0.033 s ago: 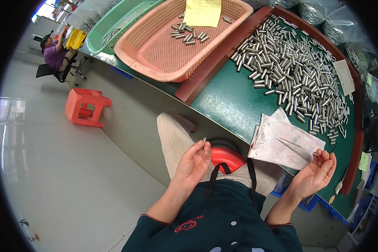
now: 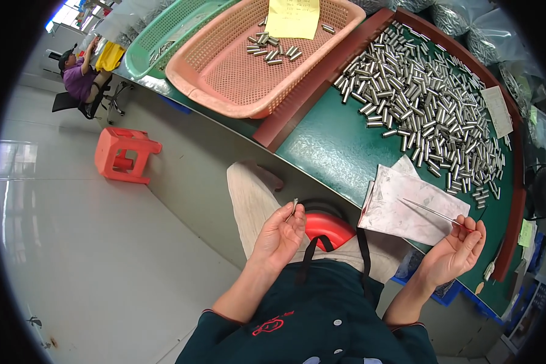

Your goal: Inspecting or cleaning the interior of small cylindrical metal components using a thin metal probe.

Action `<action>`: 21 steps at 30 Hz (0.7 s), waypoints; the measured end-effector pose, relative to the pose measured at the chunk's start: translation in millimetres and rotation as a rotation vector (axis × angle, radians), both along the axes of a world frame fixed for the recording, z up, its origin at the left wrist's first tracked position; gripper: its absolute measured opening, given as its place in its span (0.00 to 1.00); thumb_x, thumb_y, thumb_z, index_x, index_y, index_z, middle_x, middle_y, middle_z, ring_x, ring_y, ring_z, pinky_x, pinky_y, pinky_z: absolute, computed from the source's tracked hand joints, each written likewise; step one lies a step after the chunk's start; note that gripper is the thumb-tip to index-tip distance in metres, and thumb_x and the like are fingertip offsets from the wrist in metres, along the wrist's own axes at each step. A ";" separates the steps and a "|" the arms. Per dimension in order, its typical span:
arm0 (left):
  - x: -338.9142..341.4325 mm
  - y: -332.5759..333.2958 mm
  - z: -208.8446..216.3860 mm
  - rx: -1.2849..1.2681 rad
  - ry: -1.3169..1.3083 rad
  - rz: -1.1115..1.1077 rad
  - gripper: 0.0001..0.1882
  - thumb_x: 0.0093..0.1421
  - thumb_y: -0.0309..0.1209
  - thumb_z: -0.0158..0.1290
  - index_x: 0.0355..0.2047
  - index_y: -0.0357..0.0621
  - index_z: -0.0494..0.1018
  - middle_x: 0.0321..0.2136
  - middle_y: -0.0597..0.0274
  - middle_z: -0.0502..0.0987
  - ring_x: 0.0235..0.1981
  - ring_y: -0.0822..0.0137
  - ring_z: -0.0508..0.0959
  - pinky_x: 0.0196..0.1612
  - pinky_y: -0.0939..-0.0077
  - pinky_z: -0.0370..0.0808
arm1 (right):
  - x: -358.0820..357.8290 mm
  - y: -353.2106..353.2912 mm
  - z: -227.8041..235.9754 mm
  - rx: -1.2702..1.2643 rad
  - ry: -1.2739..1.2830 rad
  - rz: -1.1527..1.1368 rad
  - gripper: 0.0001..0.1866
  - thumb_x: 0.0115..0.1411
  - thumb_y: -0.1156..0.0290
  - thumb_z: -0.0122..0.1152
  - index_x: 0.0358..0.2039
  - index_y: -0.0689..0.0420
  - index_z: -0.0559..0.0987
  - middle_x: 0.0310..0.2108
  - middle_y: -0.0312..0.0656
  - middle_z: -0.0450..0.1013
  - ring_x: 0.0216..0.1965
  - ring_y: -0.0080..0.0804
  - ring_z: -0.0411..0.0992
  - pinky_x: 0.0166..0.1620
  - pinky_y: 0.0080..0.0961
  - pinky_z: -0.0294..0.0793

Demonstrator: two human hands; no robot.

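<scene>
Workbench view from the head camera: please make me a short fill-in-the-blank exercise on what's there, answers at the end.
1. The left hand holds a small piece, while the right hand holds a thin tool whose tip points toward the picture's ____ side.
2. Beside the pink basket stands a second basket, coloured ____.
3. The paper note at the pink basket is ____.

Missing words: left; green; yellow.

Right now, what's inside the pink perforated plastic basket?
Inside the basket, short, shiny silver metal cylinders lie loose on its perforated bottom. A rectangular yellow paper note hides part of the far side; whatever is behind it cannot be seen.
</scene>
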State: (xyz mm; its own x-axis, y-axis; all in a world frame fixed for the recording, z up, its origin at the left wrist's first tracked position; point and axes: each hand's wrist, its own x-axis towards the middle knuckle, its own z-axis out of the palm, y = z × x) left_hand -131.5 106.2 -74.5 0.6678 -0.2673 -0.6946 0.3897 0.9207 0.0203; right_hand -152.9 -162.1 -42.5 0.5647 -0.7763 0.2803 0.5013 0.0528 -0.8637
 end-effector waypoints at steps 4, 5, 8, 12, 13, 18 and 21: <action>0.0 -0.1 -0.5 0.001 0.003 0.002 0.03 0.54 0.21 0.49 0.28 0.34 0.69 0.28 0.56 0.72 0.29 0.70 0.72 0.34 0.83 0.75 | 0.2 0.0 -0.9 -0.001 -0.003 -0.002 0.12 0.61 0.70 0.44 0.40 0.64 0.70 0.31 0.44 0.72 0.32 0.32 0.70 0.39 0.23 0.69; 0.2 -0.5 0.2 0.006 0.007 0.001 0.03 0.54 0.21 0.48 0.29 0.34 0.69 0.28 0.56 0.72 0.29 0.70 0.72 0.34 0.83 0.75 | 0.1 -0.3 -1.3 0.000 -0.005 0.001 0.12 0.61 0.70 0.44 0.40 0.64 0.70 0.31 0.44 0.72 0.32 0.31 0.70 0.39 0.23 0.69; -0.2 -0.5 0.2 0.001 0.008 -0.001 0.03 0.54 0.21 0.48 0.29 0.34 0.68 0.28 0.56 0.72 0.29 0.70 0.72 0.34 0.83 0.75 | -0.2 -0.3 -1.6 0.002 -0.008 0.003 0.12 0.61 0.70 0.44 0.40 0.64 0.70 0.31 0.44 0.72 0.33 0.31 0.70 0.40 0.23 0.69; 0.2 -0.5 0.1 -0.014 0.013 -0.005 0.03 0.55 0.22 0.48 0.29 0.34 0.68 0.28 0.56 0.72 0.29 0.70 0.72 0.34 0.83 0.75 | -0.1 -0.9 -1.8 0.001 -0.011 0.010 0.12 0.61 0.70 0.44 0.40 0.64 0.70 0.31 0.44 0.72 0.32 0.31 0.70 0.40 0.23 0.69; 0.3 -0.7 0.2 -0.013 0.013 -0.006 0.03 0.55 0.22 0.48 0.29 0.34 0.68 0.28 0.56 0.72 0.29 0.70 0.72 0.34 0.83 0.75 | -0.1 -1.0 -1.9 0.002 -0.011 0.009 0.12 0.61 0.70 0.44 0.40 0.64 0.70 0.31 0.44 0.72 0.32 0.31 0.70 0.40 0.23 0.69; 0.3 -1.8 0.5 0.004 -0.002 -0.040 0.03 0.55 0.23 0.48 0.29 0.35 0.68 0.29 0.55 0.72 0.29 0.70 0.72 0.33 0.83 0.75 | 0.6 0.1 0.4 -0.001 -0.012 0.012 0.12 0.61 0.69 0.44 0.40 0.64 0.70 0.31 0.44 0.72 0.32 0.31 0.70 0.40 0.24 0.69; -2.9 -0.2 -2.9 0.070 -0.088 -0.069 0.03 0.56 0.24 0.48 0.30 0.38 0.68 0.29 0.55 0.71 0.30 0.69 0.73 0.33 0.82 0.75 | -0.6 -1.5 -0.6 0.010 -0.056 0.080 0.12 0.61 0.71 0.44 0.40 0.65 0.70 0.32 0.45 0.72 0.34 0.32 0.70 0.41 0.23 0.68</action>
State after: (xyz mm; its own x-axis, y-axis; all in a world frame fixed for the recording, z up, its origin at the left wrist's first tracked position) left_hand -134.4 106.0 -77.4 0.7087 -0.2678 -0.6528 0.4457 0.8871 0.1200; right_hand -153.5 -163.6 -43.1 0.6089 -0.7321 0.3055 0.5428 0.1036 -0.8334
